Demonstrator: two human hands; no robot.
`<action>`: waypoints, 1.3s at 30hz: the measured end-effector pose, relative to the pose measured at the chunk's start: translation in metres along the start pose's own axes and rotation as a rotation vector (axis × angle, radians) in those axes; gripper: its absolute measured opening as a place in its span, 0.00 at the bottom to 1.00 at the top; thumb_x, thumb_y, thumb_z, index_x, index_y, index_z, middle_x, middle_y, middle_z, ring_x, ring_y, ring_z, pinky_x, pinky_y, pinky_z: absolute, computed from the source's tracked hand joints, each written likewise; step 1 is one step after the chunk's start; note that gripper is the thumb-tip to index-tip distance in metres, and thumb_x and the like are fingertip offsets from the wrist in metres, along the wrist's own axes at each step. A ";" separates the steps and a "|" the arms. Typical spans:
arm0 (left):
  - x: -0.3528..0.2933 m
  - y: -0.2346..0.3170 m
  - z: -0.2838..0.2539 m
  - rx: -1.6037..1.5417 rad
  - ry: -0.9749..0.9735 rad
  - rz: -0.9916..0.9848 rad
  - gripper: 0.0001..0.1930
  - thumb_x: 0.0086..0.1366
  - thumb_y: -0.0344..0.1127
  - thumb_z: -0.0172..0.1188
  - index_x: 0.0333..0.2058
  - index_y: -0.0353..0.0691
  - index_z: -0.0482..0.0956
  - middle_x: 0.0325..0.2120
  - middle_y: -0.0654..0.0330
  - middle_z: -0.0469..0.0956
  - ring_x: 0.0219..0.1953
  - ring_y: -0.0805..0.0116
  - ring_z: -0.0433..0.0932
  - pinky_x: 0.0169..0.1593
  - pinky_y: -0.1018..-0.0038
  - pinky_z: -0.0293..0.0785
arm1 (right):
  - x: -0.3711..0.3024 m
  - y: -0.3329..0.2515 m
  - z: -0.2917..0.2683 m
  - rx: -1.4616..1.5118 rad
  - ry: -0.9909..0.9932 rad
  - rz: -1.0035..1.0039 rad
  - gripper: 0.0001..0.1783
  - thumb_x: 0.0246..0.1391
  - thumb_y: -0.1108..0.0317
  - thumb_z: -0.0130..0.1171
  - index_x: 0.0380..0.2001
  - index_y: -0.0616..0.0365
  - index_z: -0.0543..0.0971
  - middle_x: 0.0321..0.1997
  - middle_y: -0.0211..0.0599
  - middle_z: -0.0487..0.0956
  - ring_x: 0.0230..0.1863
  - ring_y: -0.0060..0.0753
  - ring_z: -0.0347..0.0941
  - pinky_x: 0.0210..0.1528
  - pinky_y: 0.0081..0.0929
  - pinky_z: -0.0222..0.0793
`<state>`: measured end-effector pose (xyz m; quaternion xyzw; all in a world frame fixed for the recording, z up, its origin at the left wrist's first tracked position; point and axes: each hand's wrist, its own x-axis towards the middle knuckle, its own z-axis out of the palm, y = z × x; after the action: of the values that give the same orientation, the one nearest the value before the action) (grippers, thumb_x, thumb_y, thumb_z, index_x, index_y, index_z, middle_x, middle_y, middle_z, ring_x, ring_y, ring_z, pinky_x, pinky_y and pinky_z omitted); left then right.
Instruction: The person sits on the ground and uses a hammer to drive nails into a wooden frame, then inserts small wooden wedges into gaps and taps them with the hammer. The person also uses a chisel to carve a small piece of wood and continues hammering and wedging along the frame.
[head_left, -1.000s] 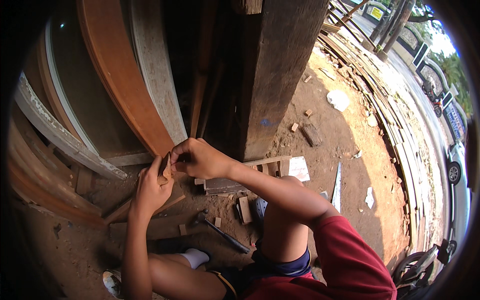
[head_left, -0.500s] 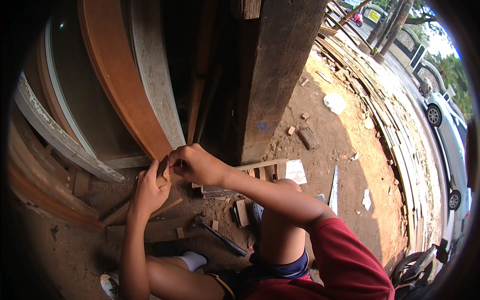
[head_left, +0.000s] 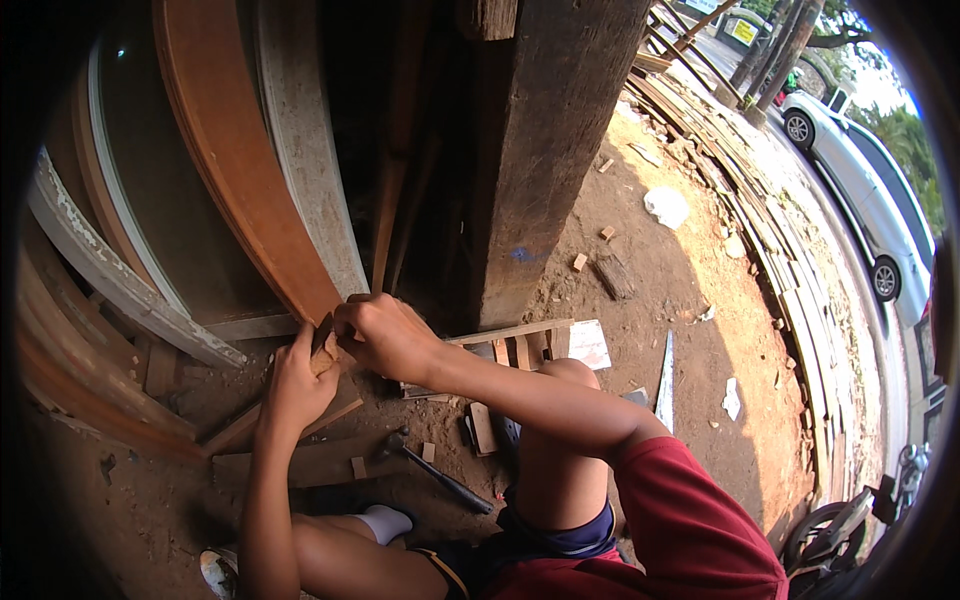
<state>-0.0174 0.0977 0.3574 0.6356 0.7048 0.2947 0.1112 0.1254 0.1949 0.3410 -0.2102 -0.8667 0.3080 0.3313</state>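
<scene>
Small tan piece (head_left: 328, 356) is sitting in the left hand (head_left: 300, 385), just left of the right hand (head_left: 385, 335). It is looking light brown and rough, paler on the side facing the right hand, with a dark strip along its upper edge; fingers are covering part of it, so full shape and material are not showing. Left hand is pinching it between thumb and fingers. Right hand is curling its fingers in close against the piece's right side; cannot tell whether it is pinching the piece or something else.

Orange-brown board (head_left: 235, 150) is standing just above both hands, lower end near the fingertips. Dark wooden post (head_left: 560, 140) is rising above and to the right of the right hand. Hammer (head_left: 445, 480) is lying below the right hand, on the dirt ground (head_left: 600, 330). Saw-like blade (head_left: 666, 382) is lying well to the right of the right hand.
</scene>
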 end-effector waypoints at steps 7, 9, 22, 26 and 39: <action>0.000 0.005 -0.007 -0.033 -0.116 -0.152 0.30 0.53 0.31 0.58 0.55 0.23 0.65 0.44 0.30 0.73 0.50 0.35 0.71 0.53 0.55 0.68 | -0.002 0.004 0.006 -0.036 -0.007 -0.054 0.07 0.45 0.75 0.60 0.30 0.63 0.76 0.31 0.48 0.78 0.34 0.55 0.76 0.34 0.42 0.72; 0.001 0.001 -0.006 -0.056 -0.104 -0.136 0.30 0.53 0.31 0.58 0.54 0.22 0.66 0.43 0.31 0.73 0.49 0.35 0.72 0.52 0.56 0.69 | -0.002 0.003 0.007 -0.049 0.002 -0.077 0.08 0.46 0.73 0.60 0.31 0.64 0.76 0.32 0.48 0.77 0.34 0.55 0.76 0.34 0.43 0.72; 0.001 -0.029 0.012 -0.219 -0.021 -0.088 0.17 0.55 0.31 0.59 0.43 0.31 0.73 0.35 0.40 0.78 0.42 0.39 0.76 0.43 0.59 0.72 | -0.002 0.000 0.011 -0.128 0.024 -0.116 0.09 0.48 0.73 0.58 0.34 0.64 0.75 0.34 0.46 0.75 0.34 0.52 0.77 0.31 0.41 0.74; 0.001 -0.049 0.016 -0.357 -0.101 -0.200 0.15 0.57 0.32 0.58 0.41 0.28 0.73 0.32 0.44 0.78 0.38 0.47 0.79 0.43 0.62 0.72 | -0.002 -0.003 0.010 -0.258 0.037 -0.170 0.10 0.46 0.73 0.59 0.34 0.62 0.75 0.34 0.43 0.74 0.35 0.47 0.77 0.30 0.38 0.74; 0.002 -0.060 0.019 -0.349 -0.091 -0.311 0.16 0.56 0.35 0.58 0.38 0.27 0.72 0.35 0.41 0.76 0.40 0.47 0.77 0.44 0.61 0.71 | -0.002 0.003 0.014 -0.364 0.102 -0.213 0.10 0.46 0.70 0.60 0.31 0.62 0.73 0.32 0.42 0.73 0.35 0.45 0.76 0.28 0.37 0.74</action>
<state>-0.0574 0.1038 0.3089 0.5031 0.7268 0.3626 0.2951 0.1173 0.1908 0.3302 -0.1889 -0.9075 0.0986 0.3619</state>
